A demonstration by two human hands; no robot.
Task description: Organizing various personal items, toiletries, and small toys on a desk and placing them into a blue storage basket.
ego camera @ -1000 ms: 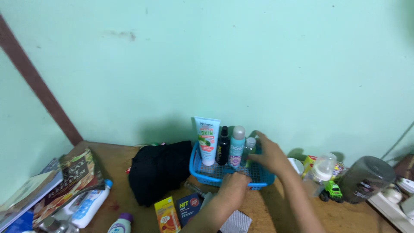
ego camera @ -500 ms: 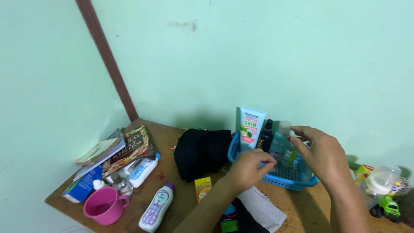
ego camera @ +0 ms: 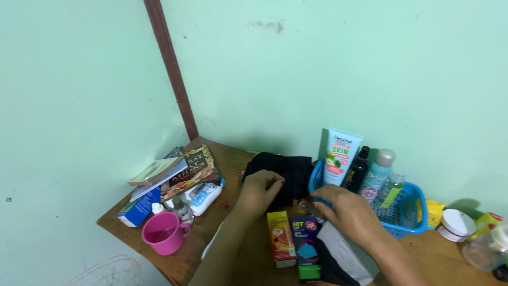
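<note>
My left hand (ego camera: 260,189) rests with curled fingers on a black pouch (ego camera: 283,170) at the back of the wooden table (ego camera: 132,228). My right hand (ego camera: 346,212) lies at the near left corner of a blue plastic basket (ego camera: 407,212), closed around a small dark thin object (ego camera: 306,207) whose kind I cannot make out. The basket holds a pale blue tube (ego camera: 338,156), a black bottle (ego camera: 358,168), a teal bottle (ego camera: 377,172) and a small clear bottle (ego camera: 390,188). Below my hands lie an orange box (ego camera: 280,238), a blue box (ego camera: 306,241) and a grey-and-black cloth (ego camera: 344,259).
On the left stand a pink mug (ego camera: 163,233), a stack of books (ego camera: 174,172), a blue carton (ego camera: 138,207) and a white bottle (ego camera: 203,196). A white jar (ego camera: 457,225), a yellow item (ego camera: 435,212) and a clear container (ego camera: 484,249) sit on the right. Green walls meet behind the table.
The view has swung left and closer. My left hand moved from the table's middle onto the black pouch. My right hand came off the bottles in the basket down to its near corner.
</note>
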